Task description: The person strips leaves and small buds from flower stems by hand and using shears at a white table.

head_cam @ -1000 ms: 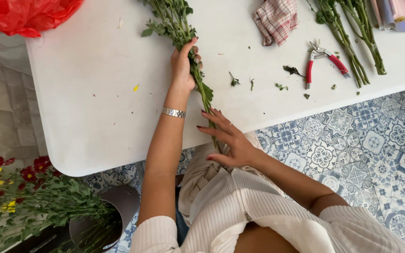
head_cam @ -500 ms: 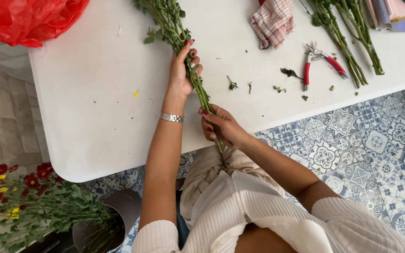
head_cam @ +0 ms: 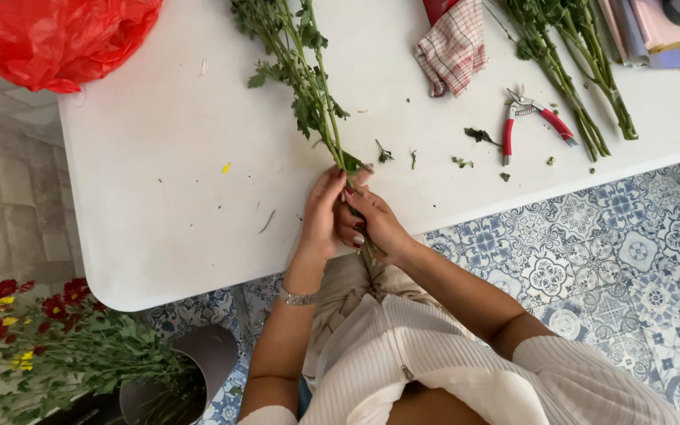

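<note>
The left hand (head_cam: pixel 323 214) and the right hand (head_cam: pixel 377 222) press together, both wrapped around the bunch of long green leafy stems (head_cam: pixel 302 79) at the near edge of the white table (head_cam: pixel 159 197). Red-handled metal clippers (head_cam: pixel 527 118) lie to the right.

White table (head_cam: pixel 159 205) bears shears (head_cam: pixel 529 118) (red-handled), cloth (head_cam: pixel 454 47).

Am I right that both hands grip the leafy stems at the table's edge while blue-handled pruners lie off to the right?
Not quite: in the head view the pruners have red handles, not blue. The rest holds: the left hand and right hand are both closed around the leafy stems at the edge of the white table, and the pruners lie to the right.
</note>
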